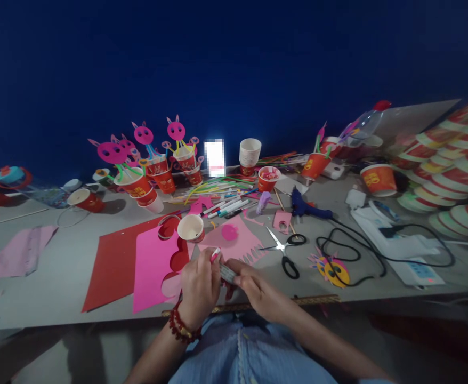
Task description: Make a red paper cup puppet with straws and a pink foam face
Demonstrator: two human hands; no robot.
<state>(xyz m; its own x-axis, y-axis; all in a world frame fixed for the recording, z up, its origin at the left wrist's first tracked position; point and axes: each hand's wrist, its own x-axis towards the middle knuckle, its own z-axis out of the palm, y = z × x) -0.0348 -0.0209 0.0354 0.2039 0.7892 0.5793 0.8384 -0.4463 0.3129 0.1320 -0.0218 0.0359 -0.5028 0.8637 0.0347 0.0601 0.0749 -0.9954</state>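
My left hand (199, 290), with a dark red bead bracelet at the wrist, is closed around a slim pink-and-white marker (215, 254). Close beside it, my right hand (255, 285) pinches a small greyish-white piece (228, 274) with faint markings. The fingers of both hands nearly meet over the table's front edge, and they partly hide these items. Just beyond lies a pink sheet (214, 238) with a fringed edge and a magenta disc (230, 232). A white-lined paper cup (191, 228) stands at its left corner. Open scissors (283, 247) rest to the right.
Red and magenta sheets (148, 266) lie left. Behind are several markers (230, 207), coloured pipe cleaners (218, 188) and cups with pink rabbit faces (114, 152). On the right are a blue glue gun (308, 207), its looping black cord, a power strip (418, 272) and stacked cups (453, 165).
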